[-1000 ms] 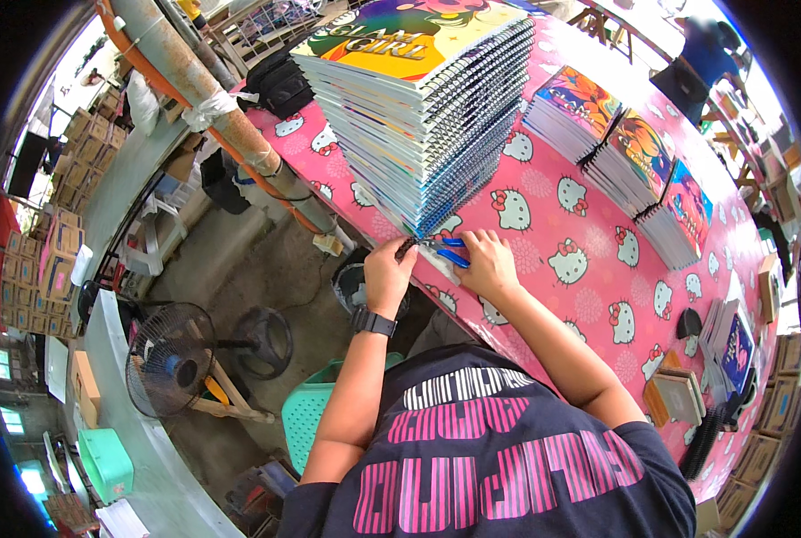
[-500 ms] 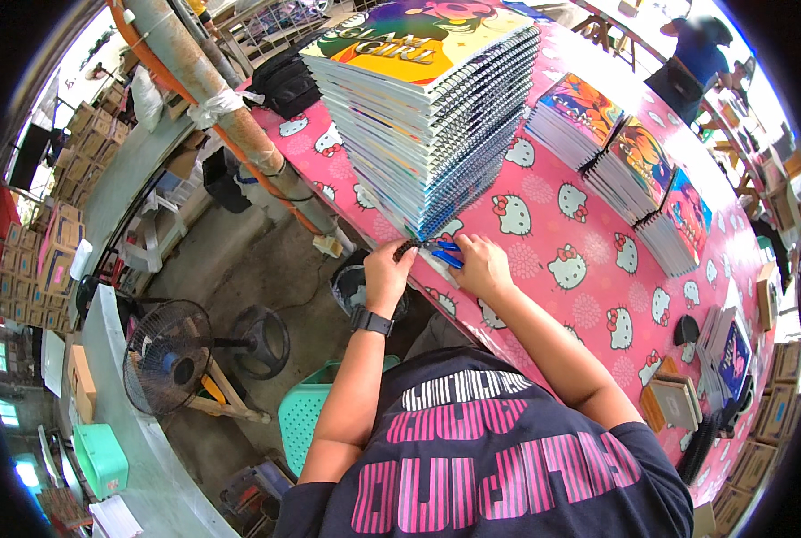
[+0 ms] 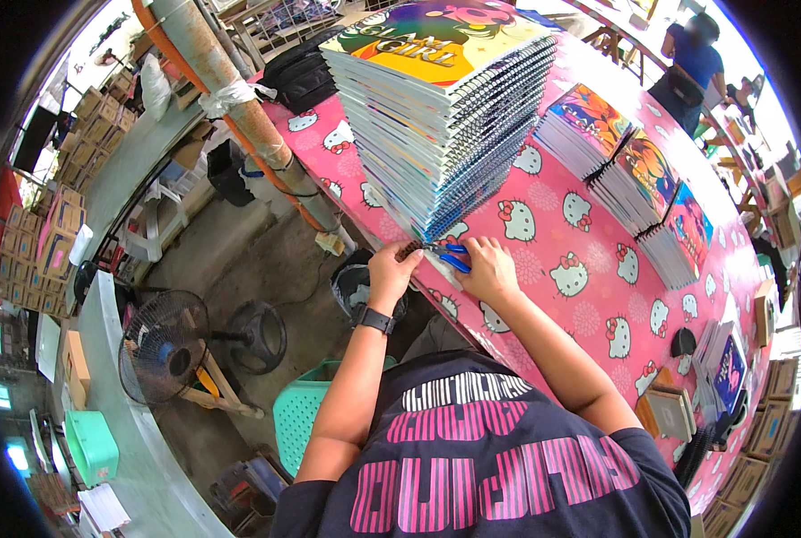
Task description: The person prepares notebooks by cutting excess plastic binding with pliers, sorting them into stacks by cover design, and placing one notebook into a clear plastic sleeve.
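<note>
At the near corner of a tall stack of spiral-bound notebooks [image 3: 396,125], my two hands meet over the table edge. My left hand [image 3: 390,276] is closed in a pinch on a short dark spiral binding coil [image 3: 409,250]. Blue-handled pliers [image 3: 454,258] lie in the grip of my right hand [image 3: 492,272]. Their jaws point left at the end of the coil, but whether they bite on it is too small to make out. The notebooks' wire spines face right, and the top one has a yellow, illustrated cover.
The pink patterned table [image 3: 544,309] bears smaller notebook stacks [image 3: 649,161] at right. A rusty pole [image 3: 261,139] stands at the table's left edge. Below are a lined bin [image 3: 354,285], a standing fan [image 3: 165,345] and a green stool [image 3: 300,414]. A person [image 3: 695,63] stands far right.
The whole view has shifted slightly, with the notebook stack now a little further right. My hands keep the same hold on the coil and the pliers.
</note>
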